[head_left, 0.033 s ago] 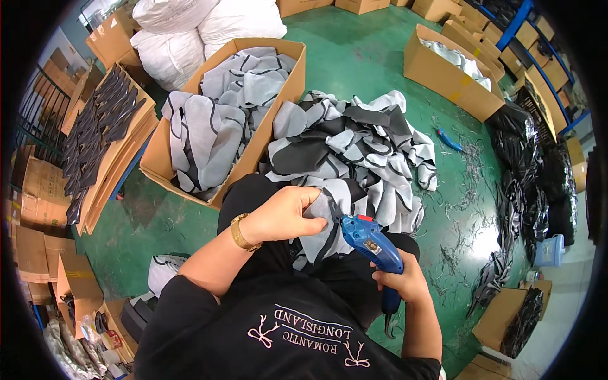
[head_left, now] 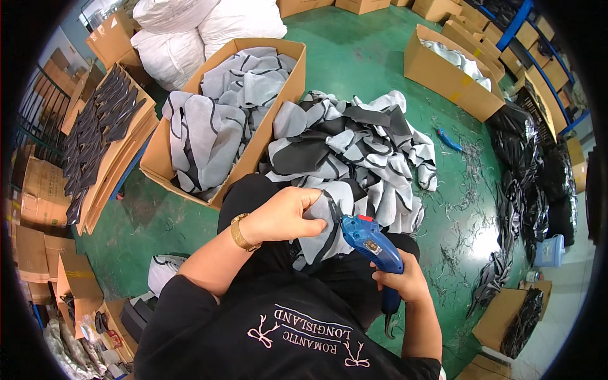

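Note:
My right hand (head_left: 404, 278) is wrapped round the handle of blue electric scissors (head_left: 373, 246) with a red button. Their cutting head meets the edge of a grey fabric piece (head_left: 321, 245) trimmed in black, over my lap. Between thumb and fingers, my left hand (head_left: 284, 215) pinches that same piece, just left of the cutting head. The blades themselves are too small to make out. Right beyond my knees lies a heap of grey and black fabric pieces (head_left: 373, 149) on the floor.
A long cardboard box (head_left: 292, 76) of similar pieces stands at the left of the heap. Another filled box (head_left: 449, 79) is at the far right. A second blue tool (head_left: 449, 140) and thin black offcuts (head_left: 472, 164) lie on the green floor, near black plastic bags (head_left: 516, 136).

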The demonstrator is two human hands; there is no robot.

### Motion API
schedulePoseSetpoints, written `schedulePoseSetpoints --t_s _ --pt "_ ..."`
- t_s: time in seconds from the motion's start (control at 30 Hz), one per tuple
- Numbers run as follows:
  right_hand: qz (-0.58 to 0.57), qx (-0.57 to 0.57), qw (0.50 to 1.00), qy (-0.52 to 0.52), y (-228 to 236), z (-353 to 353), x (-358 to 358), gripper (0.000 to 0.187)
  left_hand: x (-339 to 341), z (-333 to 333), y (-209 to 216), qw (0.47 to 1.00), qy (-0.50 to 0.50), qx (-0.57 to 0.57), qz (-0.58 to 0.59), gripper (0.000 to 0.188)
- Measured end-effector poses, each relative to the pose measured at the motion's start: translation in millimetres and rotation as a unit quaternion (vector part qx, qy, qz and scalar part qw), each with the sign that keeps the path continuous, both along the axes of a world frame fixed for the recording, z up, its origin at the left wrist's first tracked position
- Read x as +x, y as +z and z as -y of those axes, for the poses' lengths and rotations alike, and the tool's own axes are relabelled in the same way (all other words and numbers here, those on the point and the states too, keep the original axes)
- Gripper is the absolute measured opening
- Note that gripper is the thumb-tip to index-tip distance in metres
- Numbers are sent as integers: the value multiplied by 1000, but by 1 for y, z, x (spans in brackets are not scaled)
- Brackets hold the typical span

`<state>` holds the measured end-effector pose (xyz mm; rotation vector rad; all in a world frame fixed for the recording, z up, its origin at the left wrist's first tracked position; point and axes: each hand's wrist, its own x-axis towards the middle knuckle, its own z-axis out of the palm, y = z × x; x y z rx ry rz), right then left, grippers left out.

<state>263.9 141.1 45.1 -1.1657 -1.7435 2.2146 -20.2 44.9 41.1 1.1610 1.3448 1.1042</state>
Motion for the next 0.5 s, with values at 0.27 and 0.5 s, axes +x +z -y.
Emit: schedulePoseSetpoints --t_s 0.27,0.5 --pt "-9 -67 997 26 -8 -6 6 35 -2 4 15 996 -77 28 -43 16" --pt "-132 -107 984 -61 -8 -1 0 34 -7 0 2 997 -58 43 -40 23"
